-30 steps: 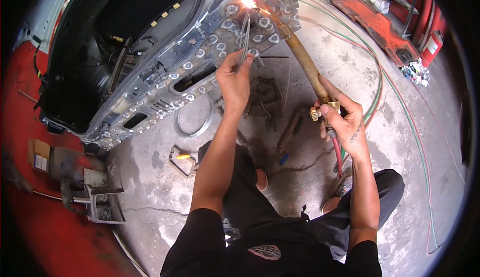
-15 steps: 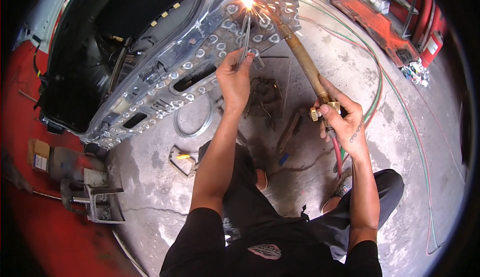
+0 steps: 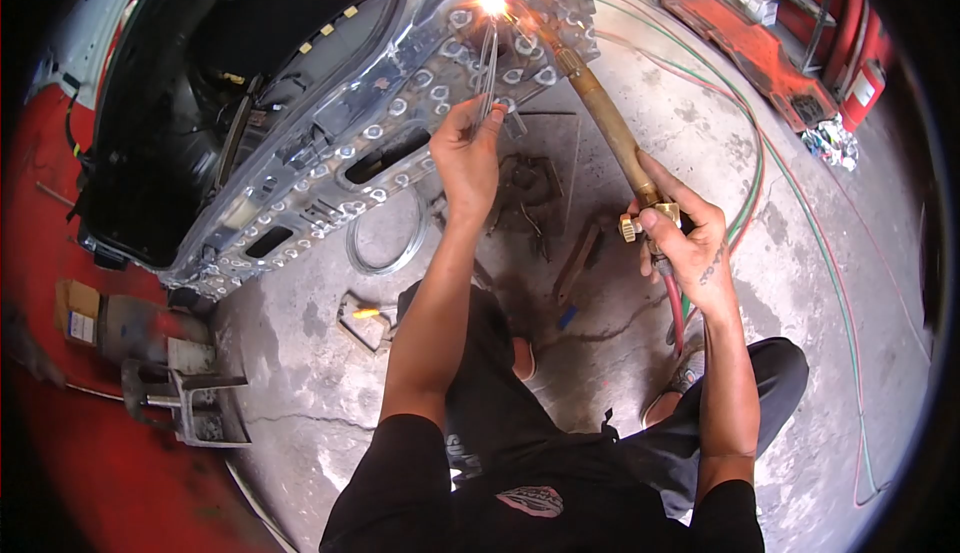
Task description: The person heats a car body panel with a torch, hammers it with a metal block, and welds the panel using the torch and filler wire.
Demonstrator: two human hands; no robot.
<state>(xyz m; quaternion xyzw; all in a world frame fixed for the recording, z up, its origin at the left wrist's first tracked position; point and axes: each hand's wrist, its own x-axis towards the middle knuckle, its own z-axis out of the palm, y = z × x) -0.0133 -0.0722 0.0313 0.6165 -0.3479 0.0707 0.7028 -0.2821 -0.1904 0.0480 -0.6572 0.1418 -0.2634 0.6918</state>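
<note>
My right hand (image 3: 682, 238) is closed around the brass valve end of a gas welding torch (image 3: 605, 113), with its tip up at a bright glow on the car body panel (image 3: 425, 103). Pinched in my left hand (image 3: 468, 158) is a small bundle of thin welding wire (image 3: 488, 63), its upper end reaching the same glow. The glare hides the torch tip and the wire end. Round weld spots and slots cover the bare metal of the panel. A red and a green hose leave the torch below my right hand.
Red and green hoses (image 3: 762, 143) trail over the concrete floor at the right. A coil of wire (image 3: 388, 238), a metal frame piece (image 3: 365, 321) and tools lie beneath my arms. A red fire extinguisher (image 3: 862, 95) stands at upper right; a metal bracket (image 3: 200, 403) is at lower left.
My left hand and the wire have shifted very slightly left. The bright glow has moved a little left too, with fewer sparks flying. My right hand stays almost still.
</note>
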